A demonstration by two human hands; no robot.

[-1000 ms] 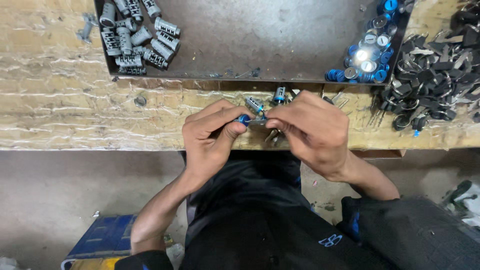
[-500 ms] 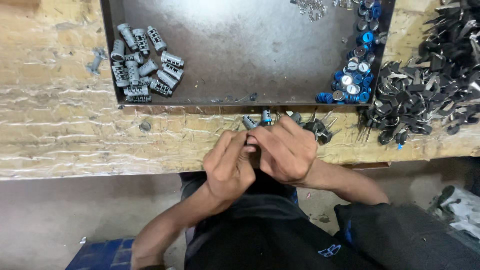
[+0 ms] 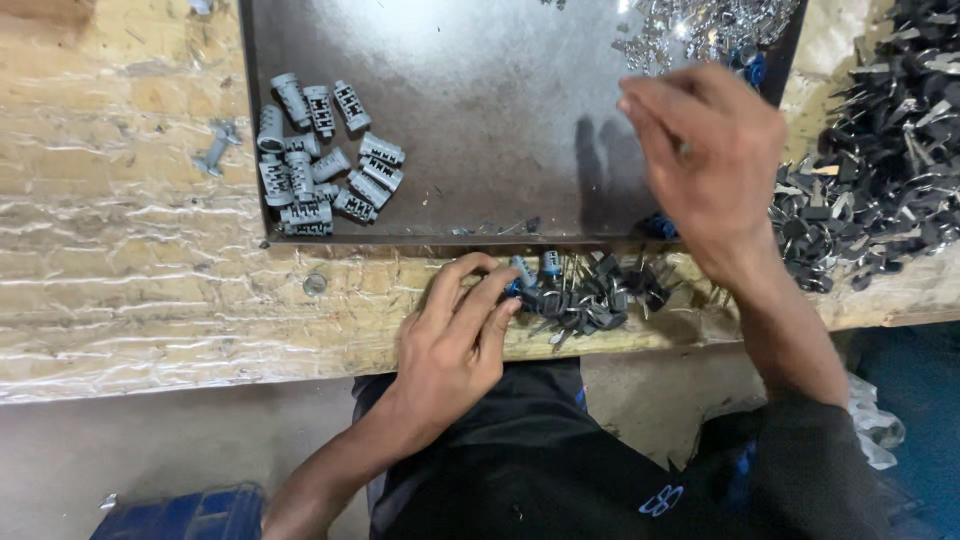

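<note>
While I am working at the near edge, these are the points.
Risk: the small pile of keyed parts (image 3: 585, 295) is sitting right at the wooden bench (image 3: 150, 300) edge; a careless nudge could be knocking some off into my lap.
Left hand (image 3: 455, 345): fingers (image 3: 490, 300) are curling loosely, tips touching a blue-capped piece (image 3: 522, 275) in that pile.
Right hand (image 3: 710, 160): it is hovering farther out over the dark metal tray (image 3: 480, 120), fingers bent, half open; I cannot tell if it is holding anything.
Far left: grey cylinders (image 3: 320, 160) are lying clustered.
</note>
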